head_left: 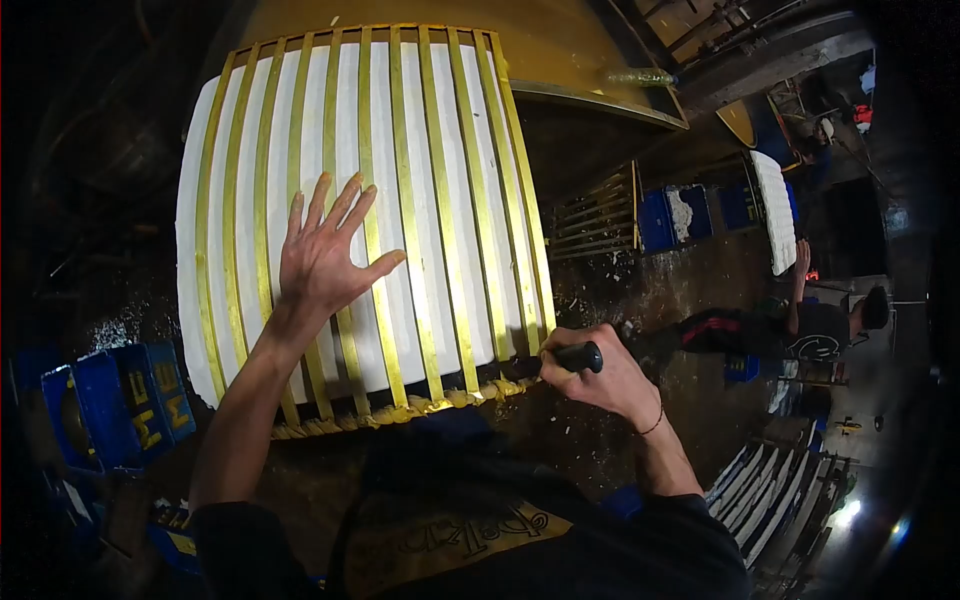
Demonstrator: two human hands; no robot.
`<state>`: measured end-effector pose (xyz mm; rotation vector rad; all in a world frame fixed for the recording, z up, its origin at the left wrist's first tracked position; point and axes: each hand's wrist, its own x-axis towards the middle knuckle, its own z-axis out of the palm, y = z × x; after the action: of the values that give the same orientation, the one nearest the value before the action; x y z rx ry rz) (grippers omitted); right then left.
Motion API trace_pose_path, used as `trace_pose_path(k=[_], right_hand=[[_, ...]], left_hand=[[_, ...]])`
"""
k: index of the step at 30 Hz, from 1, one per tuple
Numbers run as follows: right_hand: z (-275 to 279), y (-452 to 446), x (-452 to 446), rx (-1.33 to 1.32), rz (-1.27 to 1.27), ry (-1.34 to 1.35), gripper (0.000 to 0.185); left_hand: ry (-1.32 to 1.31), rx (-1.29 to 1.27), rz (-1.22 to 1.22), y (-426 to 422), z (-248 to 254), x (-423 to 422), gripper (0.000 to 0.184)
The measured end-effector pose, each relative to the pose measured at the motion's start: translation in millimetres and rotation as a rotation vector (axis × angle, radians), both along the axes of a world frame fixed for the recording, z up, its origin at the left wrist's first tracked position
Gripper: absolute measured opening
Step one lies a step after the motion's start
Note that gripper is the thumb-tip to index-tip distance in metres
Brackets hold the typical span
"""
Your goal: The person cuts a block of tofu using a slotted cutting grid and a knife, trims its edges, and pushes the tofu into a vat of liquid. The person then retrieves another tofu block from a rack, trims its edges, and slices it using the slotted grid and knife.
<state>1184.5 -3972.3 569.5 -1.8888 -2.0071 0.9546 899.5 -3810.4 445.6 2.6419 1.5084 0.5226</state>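
My left hand [328, 255] lies with its fingers spread on a rack of yellow slats [402, 150], over a white ribbed slab [345, 110] that shows between the slats. At the rack's near right corner, my right hand [605, 375] is closed round a black handle [580, 357]. A dark strip, perhaps the tool's blade, runs left from that hand along the slab's near edge; its exact shape is unclear. Ragged yellowish material [440, 402] hangs along the rack's near edge, just below the slat ends.
Blue crates [125, 405] stand at the left, and more blue bins [675, 218] at the right. Another person [800, 325] at the far right has a hand near a white slab [775, 210]. A stack of pale strips [770, 495] is at the lower right.
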Motion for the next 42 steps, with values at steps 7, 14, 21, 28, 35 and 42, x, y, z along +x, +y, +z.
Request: trace_pose_path(k=[7,14,21,28,35,42], right_hand=[[16.8,136.8,12.4,0.632,-0.178,0.292,0.014],[-14.7,397.3,-15.1,0.995,0.135,-0.124,0.023],[-28.2,369.8,-7.1,0.766,0.304,-0.247,0.018],[1.9,43.8,-32.9,0.102,0.118,0.009,0.013],[60.8,160.6,-71.9,0.805,0.165,0.125,0.014],[-26.8,412.7,-67.3,0.907,0.126,-0.084,0.016]], left_hand=[[-0.035,-0.052,-0.025,2.7,16.2,1.1,0.082],[-0.140,-0.033,0.015,2.4,10.8,-0.9,0.077],[-0.141,-0.041,0.009,3.2,10.1,-1.1,0.074],[-0.090,-0.025,-0.006,2.6,1.7,-3.1,0.079],[-0.102,-0.065,-0.010,2.5,11.5,-5.1,0.081],[-0.137,-0.108,0.007,4.6,3.5,-5.2,0.078]])
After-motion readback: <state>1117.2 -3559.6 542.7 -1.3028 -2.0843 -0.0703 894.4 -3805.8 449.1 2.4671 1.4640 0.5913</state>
